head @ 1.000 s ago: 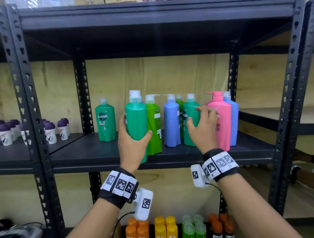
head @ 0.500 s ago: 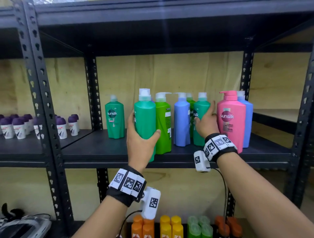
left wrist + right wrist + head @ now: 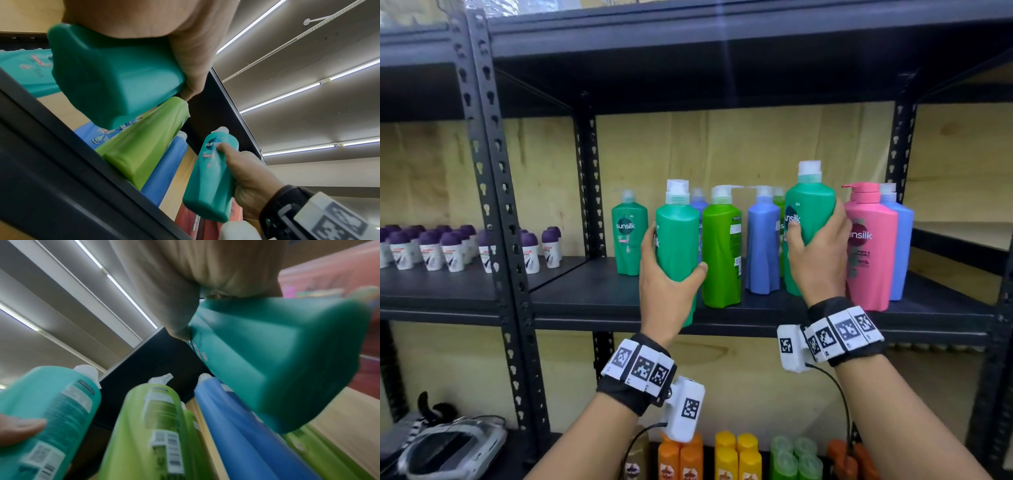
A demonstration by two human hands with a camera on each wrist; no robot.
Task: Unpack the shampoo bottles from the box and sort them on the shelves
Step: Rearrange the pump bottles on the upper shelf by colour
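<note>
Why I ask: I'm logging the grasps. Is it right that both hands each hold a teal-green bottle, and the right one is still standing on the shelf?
Not quite. Both hands do hold teal-green bottles, but the right hand has its bottle lifted off the shelf; the right wrist view shows its base in the air. The left hand grips the other bottle.
</note>
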